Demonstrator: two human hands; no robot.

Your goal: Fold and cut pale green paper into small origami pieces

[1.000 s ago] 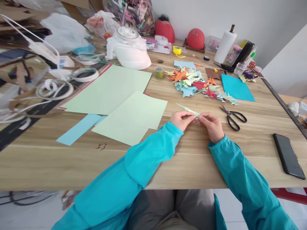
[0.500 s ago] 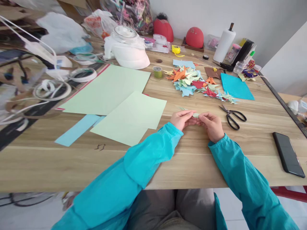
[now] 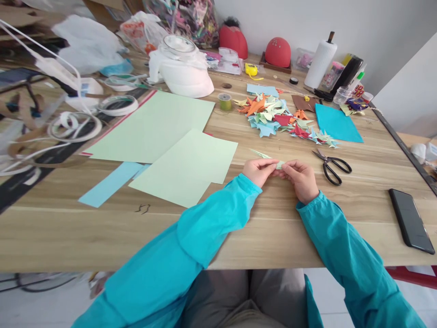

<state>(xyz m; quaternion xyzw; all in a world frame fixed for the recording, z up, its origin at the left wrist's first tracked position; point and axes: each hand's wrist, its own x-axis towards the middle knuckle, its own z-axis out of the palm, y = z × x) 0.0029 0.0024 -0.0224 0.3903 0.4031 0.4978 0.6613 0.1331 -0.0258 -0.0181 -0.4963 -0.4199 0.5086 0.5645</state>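
Hardly anything moved over the last second: both hands kept their spot, and only the paper's free tip dipped and came back. I see the left hand (image 3: 260, 171) and right hand (image 3: 302, 180) together, fingertips of both pinched on the folded paper (image 3: 279, 164), which sits between them just over the table (image 3: 273, 228). Its long axis runs from the pinch away and to the left, so both hands are equally near. Scissors (image 3: 332, 166) lie just right of the right hand, with the phone (image 3: 411, 221) further right. Green sheets (image 3: 186, 166) are to the left and the pile of folded pieces (image 3: 278, 119) is beyond. Nothing stands in the way.
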